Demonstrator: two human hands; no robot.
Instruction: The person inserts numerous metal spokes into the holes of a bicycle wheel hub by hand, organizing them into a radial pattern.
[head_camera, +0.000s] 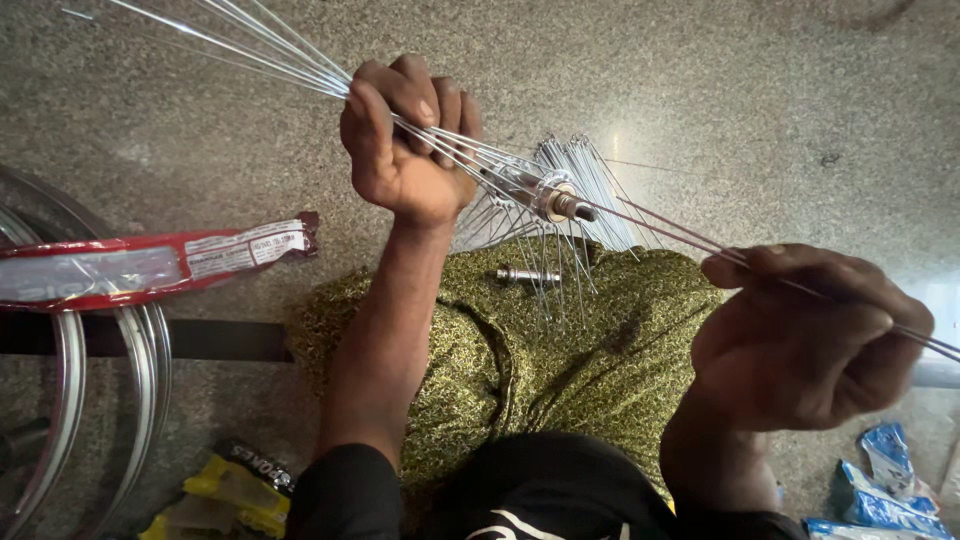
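We grip a bicycle wheel hub (548, 195) over our lap, its loose steel spokes (575, 170) fanning out in every direction. Our left hand (405, 140) is clenched around a bundle of spokes just beside the hub, fingers pressed together. Our right hand (800, 335) pinches one or two long spokes (660, 225) between thumb and fingers, well out from the hub. A spare axle (528, 275) lies on the green cloth (560, 350) below the left fist. We judge the unsecured spokes could slip from their flange holes or tangle if either grip loosens.
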